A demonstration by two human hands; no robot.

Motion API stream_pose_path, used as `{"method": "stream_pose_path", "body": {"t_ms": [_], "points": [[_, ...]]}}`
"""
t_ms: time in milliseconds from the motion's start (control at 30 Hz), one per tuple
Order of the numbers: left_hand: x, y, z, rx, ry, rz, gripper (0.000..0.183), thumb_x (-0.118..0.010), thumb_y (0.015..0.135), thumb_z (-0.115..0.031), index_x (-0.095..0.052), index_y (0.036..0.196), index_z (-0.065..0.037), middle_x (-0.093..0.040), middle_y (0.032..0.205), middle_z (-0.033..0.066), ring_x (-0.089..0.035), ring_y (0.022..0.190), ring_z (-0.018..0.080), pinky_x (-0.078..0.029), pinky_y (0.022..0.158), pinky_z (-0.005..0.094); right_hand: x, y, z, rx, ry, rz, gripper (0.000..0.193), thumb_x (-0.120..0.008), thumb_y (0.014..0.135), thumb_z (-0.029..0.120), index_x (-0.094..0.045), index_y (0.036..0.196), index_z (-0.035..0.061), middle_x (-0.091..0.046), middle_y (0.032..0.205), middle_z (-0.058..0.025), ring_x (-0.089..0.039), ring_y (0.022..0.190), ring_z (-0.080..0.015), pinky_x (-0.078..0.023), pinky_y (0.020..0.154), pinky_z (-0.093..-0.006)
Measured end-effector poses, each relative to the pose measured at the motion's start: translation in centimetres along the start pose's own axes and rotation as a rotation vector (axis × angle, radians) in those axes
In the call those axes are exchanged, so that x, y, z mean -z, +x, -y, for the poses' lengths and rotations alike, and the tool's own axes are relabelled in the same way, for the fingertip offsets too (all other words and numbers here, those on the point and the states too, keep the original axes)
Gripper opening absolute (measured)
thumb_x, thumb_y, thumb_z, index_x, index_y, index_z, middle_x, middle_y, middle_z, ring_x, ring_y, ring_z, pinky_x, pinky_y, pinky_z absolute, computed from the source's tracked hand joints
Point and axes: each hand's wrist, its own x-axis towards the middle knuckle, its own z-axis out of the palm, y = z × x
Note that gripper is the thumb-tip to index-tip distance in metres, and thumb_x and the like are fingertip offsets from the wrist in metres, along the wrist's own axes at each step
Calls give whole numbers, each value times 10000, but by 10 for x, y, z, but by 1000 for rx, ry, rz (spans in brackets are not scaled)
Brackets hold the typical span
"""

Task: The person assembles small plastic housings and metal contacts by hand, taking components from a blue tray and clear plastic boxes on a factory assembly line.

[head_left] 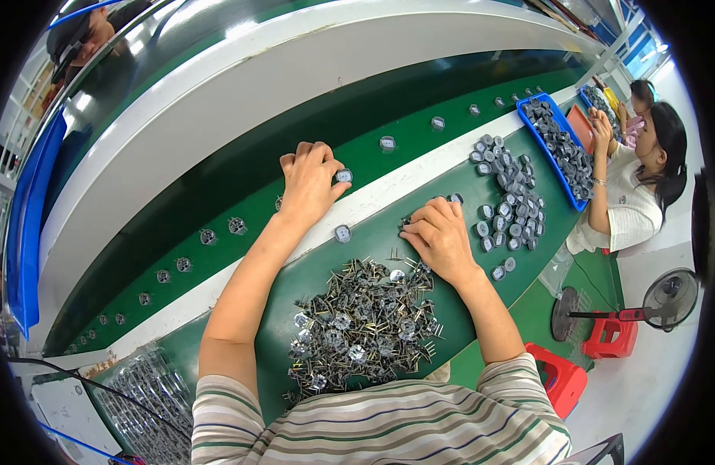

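Note:
Over the green conveyor belt (291,209), my left hand (307,186) is closed, thumb and forefinger around a small grey round part (343,176) with a pale face. My right hand (439,236) rests low over the green worktop, fingers bunched at a small dark part (405,223) that they mostly cover. Just beyond its knuckles lies a grey round cap (455,198). Another grey round part (342,233) sits on the white ledge between my hands. Close to my body is a heap of dark pronged pieces (365,325) with metal pins, some showing shiny discs.
Grey caps (516,198) lie loose at right, beside a blue tray (559,147) full of them. Spaced parts (387,143) line the belt. A co-worker (633,178) sits at right, near a fan (669,298) and red stools (559,378). Clear plastic trays (148,403) stand lower left.

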Motion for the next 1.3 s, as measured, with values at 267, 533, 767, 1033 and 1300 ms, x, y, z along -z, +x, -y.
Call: {"method": "stream_pose_path", "body": {"t_ms": [267,533,767,1033,1300], "points": [[-1,-27,-20,-202,-407,101,307,-894,774,-247,-811,1048,-136,-601,1075,27,-526,1125,240,-343,985,415,-4,11,-4,-219,46,-3,138,-867,789,131,-746,849,99,-684,929,-6,-606,983,-236,-406,868,-404],[-14,-36,-28,-146,-476,160,340,-931,735,-242,-800,1027,-129,-610,1055,2,-539,1094,221,-361,964,403,-30,33,0,-216,319,49,122,-860,822,133,-758,884,108,-706,953,9,-616,1000,-221,-402,895,-397],[-16,-36,-27,-154,-494,129,352,-943,711,-253,-799,1006,-128,-627,1042,-10,-554,1079,213,-364,953,405,-33,37,0,-108,146,-10,158,-863,795,124,-744,896,100,-690,942,12,-614,984,-220,-394,865,-411],[-16,-39,-29,-184,-510,114,322,-949,705,-264,-811,969,-143,-640,1018,-26,-561,1057,203,-364,943,398,-27,36,4,-80,104,39,164,-845,752,108,-700,827,100,-653,897,-4,-602,953,-229,-396,845,-424],[-16,-40,-33,-176,-506,149,335,-955,698,-288,-821,975,-157,-642,1011,-28,-570,1019,196,-371,938,387,-23,29,8,8,52,26,169,-846,762,111,-700,847,104,-660,891,-7,-606,937,-236,-401,845,-417]]}}
